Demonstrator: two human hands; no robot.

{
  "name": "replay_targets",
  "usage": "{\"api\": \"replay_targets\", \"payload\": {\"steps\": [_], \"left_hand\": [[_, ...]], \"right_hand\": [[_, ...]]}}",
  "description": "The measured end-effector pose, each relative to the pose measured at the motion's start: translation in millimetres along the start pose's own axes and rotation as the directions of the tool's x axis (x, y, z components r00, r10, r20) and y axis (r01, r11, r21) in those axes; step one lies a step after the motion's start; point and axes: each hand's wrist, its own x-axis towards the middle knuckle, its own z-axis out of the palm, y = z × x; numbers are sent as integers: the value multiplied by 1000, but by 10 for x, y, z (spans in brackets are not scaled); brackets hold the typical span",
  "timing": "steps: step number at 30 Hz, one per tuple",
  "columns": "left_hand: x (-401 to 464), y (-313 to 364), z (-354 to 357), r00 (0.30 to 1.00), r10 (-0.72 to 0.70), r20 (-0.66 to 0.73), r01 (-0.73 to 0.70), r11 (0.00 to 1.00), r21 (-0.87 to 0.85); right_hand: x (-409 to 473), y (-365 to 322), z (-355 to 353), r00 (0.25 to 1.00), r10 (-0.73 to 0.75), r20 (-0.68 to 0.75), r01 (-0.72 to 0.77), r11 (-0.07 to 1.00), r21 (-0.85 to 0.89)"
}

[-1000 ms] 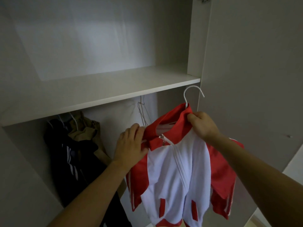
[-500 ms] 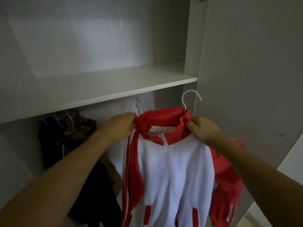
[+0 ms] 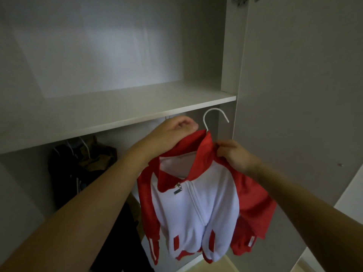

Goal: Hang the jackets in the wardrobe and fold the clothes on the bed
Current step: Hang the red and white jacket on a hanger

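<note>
A red and white zip jacket [image 3: 200, 209] hangs on a white hanger [image 3: 213, 116] in front of the open wardrobe. The hanger's hook sticks up above the red collar, just under the shelf edge. My left hand [image 3: 172, 132] grips the jacket's left shoulder and collar from above. At the right side of the collar, my right hand [image 3: 233, 154] pinches the red fabric. The rail inside the wardrobe is hidden behind the shelf.
A white shelf [image 3: 137, 107] spans the wardrobe above the hanging space. Dark and tan jackets [image 3: 82, 169] hang on white hangers at the left. The open wardrobe door [image 3: 298, 95] stands close on the right.
My left hand moved up and right along the collar toward the hook. The jacket tilted and its collar opened, with the hook now closer under the shelf.
</note>
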Motion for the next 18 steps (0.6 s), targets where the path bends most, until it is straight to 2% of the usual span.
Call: {"api": "replay_targets", "payload": {"steps": [3, 9, 13, 16, 18], "left_hand": [[107, 141, 71, 992, 124, -24, -120, 985, 126], [179, 180, 200, 982, 187, -15, -174, 938, 299], [125, -85, 39, 991, 64, -116, -24, 947, 321], [64, -338, -76, 974, -69, -214, 143, 925, 352], [37, -422, -97, 962, -93, -256, 186, 910, 370]], "right_hand": [[8, 25, 34, 999, -4, 42, 8, 996, -93], [-29, 84, 17, 996, -47, 72, 64, 964, -258], [-17, 225, -177, 998, -61, 27, 66, 852, -520], [-65, 300, -365, 977, -209, 45, 185, 719, -670], [-111, 361, -470, 947, -309, 92, 278, 640, -716]]}}
